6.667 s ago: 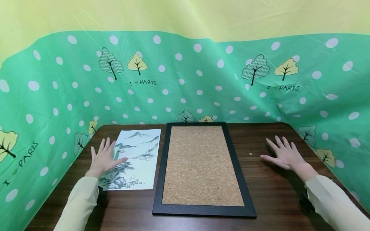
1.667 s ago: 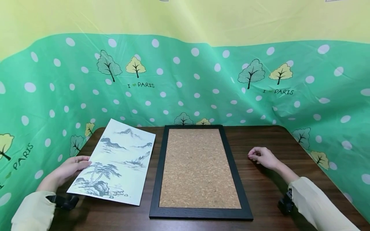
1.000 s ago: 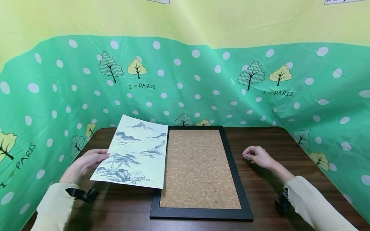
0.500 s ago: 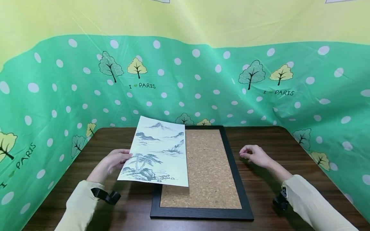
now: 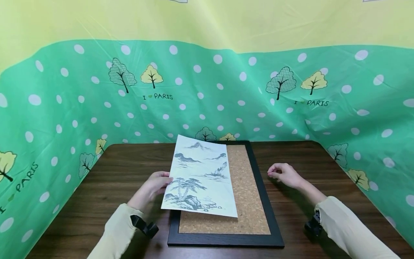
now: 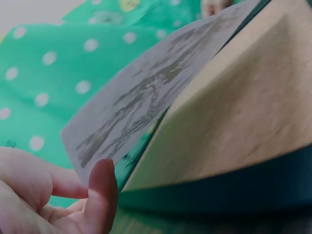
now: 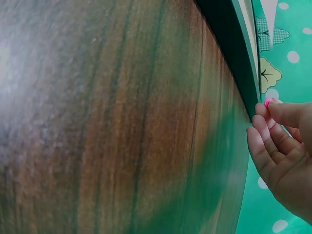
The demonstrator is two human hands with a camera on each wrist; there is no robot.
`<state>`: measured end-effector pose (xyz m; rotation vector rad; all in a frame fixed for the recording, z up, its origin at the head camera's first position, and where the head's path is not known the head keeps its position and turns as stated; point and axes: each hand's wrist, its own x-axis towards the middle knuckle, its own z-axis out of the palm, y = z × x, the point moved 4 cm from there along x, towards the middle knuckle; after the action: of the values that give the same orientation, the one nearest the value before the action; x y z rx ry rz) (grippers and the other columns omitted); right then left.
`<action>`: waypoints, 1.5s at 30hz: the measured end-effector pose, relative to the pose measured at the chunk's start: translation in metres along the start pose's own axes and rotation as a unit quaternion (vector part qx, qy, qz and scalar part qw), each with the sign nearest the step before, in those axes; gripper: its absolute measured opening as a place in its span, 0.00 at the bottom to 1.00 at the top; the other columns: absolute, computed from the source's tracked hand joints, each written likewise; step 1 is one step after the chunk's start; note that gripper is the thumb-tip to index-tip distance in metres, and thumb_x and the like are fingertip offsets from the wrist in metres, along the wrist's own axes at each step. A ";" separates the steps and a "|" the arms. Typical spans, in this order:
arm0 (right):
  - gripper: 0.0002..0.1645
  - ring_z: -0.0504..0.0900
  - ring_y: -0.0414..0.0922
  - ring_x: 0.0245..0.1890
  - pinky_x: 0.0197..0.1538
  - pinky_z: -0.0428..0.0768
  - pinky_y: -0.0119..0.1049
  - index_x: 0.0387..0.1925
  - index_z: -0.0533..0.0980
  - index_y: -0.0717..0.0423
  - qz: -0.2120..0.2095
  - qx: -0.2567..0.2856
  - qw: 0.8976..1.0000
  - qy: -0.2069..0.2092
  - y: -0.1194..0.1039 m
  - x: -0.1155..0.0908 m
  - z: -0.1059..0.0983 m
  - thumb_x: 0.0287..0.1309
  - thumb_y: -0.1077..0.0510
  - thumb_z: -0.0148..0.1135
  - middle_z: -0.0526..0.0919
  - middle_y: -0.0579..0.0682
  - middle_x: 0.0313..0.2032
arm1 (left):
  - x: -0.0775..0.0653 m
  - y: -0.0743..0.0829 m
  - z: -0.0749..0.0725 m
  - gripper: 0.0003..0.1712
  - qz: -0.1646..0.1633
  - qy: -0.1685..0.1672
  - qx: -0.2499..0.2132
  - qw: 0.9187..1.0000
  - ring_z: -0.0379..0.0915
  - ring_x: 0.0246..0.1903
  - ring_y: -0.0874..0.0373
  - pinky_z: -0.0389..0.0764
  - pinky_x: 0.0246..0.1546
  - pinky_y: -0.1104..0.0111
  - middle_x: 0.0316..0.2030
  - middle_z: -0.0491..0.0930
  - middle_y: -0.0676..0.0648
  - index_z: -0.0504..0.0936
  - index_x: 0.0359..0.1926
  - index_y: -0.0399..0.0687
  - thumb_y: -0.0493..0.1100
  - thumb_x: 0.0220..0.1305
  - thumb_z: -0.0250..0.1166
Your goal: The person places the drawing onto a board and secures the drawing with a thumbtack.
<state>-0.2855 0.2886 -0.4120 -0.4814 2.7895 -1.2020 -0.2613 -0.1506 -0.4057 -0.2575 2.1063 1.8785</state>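
Your head view is bright and evenly lit, with a soft shadow from your right forearm (image 5: 312, 190) on the table (image 5: 123, 162) to the right of the cork board (image 5: 248, 199). Your left wrist view is dimmer and hazy, the board's grain smeared, a broad shadow across it beneath the sheet (image 5: 200, 176), and its near edge looking bowed. In your right wrist view, whitish glare bleaches the table well away from the board, while a blurred green reflection stretches nearer it.
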 end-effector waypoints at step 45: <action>0.06 0.74 0.44 0.25 0.28 0.76 0.34 0.33 0.76 0.65 0.011 -0.012 1.000 0.008 0.012 -0.002 0.004 0.59 0.65 0.55 0.77 0.53 0.27 | -0.009 -0.008 0.057 0.19 0.135 0.040 0.240 0.961 0.73 0.21 0.58 0.78 0.19 0.68 0.29 0.75 0.42 0.71 0.45 0.27 0.30 0.51 0.62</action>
<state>-0.2855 0.2944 -0.4237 -0.4446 2.8178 -1.1736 -0.2442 -0.0959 -0.4159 0.0712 2.6799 1.4314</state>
